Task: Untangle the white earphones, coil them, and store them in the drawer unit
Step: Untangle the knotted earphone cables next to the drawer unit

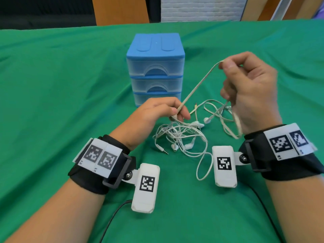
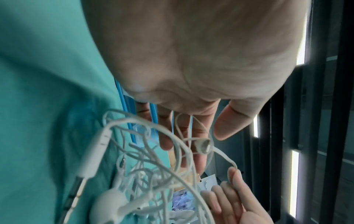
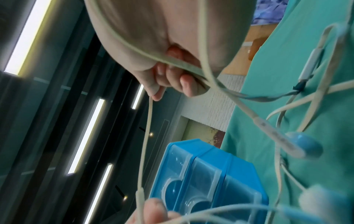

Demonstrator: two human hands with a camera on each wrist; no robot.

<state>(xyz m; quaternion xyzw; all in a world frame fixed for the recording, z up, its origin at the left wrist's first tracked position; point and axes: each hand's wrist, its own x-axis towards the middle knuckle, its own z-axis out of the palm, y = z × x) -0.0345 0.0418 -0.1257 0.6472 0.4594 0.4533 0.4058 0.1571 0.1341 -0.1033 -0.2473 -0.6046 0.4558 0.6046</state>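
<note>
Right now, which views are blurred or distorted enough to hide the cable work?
Head view: right hand motion-blurred, tangled earphones on the cloth sharp. Left wrist view: near cables soft, palm fills the top. Right wrist view: wide-angle tilt, foreground earbud defocused, drawer unit legible.

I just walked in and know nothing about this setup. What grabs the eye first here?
Two hands: the left hand and the raised right hand pinch a white earphone cable stretched taut between them above the green tablecloth. Below them lies a messy tangle of white earphones. Behind stands a small blue drawer unit with three shut clear drawers.
</note>
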